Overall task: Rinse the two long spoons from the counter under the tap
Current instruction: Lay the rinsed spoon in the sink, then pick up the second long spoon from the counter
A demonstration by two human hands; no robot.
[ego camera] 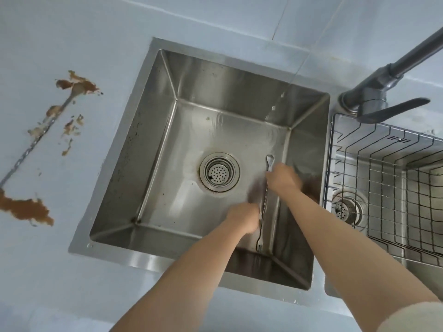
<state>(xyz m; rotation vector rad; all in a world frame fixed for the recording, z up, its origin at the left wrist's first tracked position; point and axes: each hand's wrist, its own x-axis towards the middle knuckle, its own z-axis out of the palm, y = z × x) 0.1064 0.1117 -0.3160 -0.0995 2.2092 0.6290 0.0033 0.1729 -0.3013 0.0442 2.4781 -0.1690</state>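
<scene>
Inside the steel sink (153, 130), near its right wall, both hands hold one long twisted-handle spoon (265, 197). My right hand (284, 177) grips its upper part, just below the small bowl end. My left hand (244, 220) grips the handle lower down; a forked end pokes out below it. A thin water stream (282, 94) falls into the sink's far right corner, away from the spoon. A second long spoon (45, 125) lies on the counter at left, its bowl in brown sauce.
Brown sauce smears (26, 208) mark the left counter. The drain strainer (219, 172) sits mid-sink. A dark tap (383, 92) stands at the right rear, beside a second basin holding a wire rack (388, 178).
</scene>
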